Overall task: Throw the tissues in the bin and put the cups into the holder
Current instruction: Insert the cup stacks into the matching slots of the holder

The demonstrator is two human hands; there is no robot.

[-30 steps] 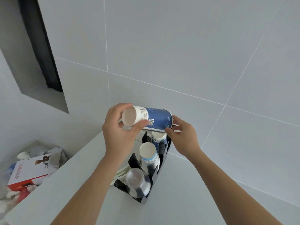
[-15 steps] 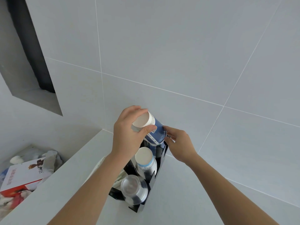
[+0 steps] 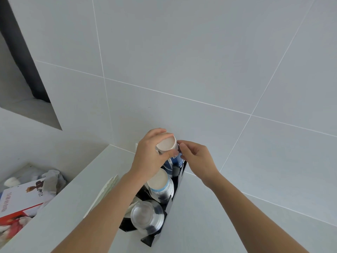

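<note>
so the left hand (image 3: 149, 157) has its fingers wrapped round an upside-down paper cup (image 3: 167, 145), white base facing the camera, thumb pressed across the front of it. There's a small patch of print on the cup's white band and what looks like a QR-type code on the blue part lower down, but it's way too small and blurry to read, can't make out any brand. The right hand (image 3: 197, 159) is just beside it, fingers curled in loosely with the fingertips (image 3: 182, 146) touching the side of that same cup, more steadying than gripping.

The cup sits right over the far slot of the black cup holder (image 3: 171, 207), and the blue cups (image 3: 172, 163) already in that slot show just under it. Can't tell if it's fully seated on them since the hands cover the join. Middle slot has a stack of white cups with a blue band (image 3: 160, 187), some tiny print on the band, unreadable. Near slot holds clear plastic cups (image 3: 146, 216), bases up.

The holder stands on a pale counter (image 3: 228, 225) against a tiled wall. A white ridged thing (image 3: 107, 189) lies on the counter left of the holder, partly behind the left forearm. Down at the bottom left is the bin (image 3: 16, 179) with crumpled tissues (image 3: 52, 178) and a red and white box (image 3: 20, 201) with red lettering I can't make out
</note>
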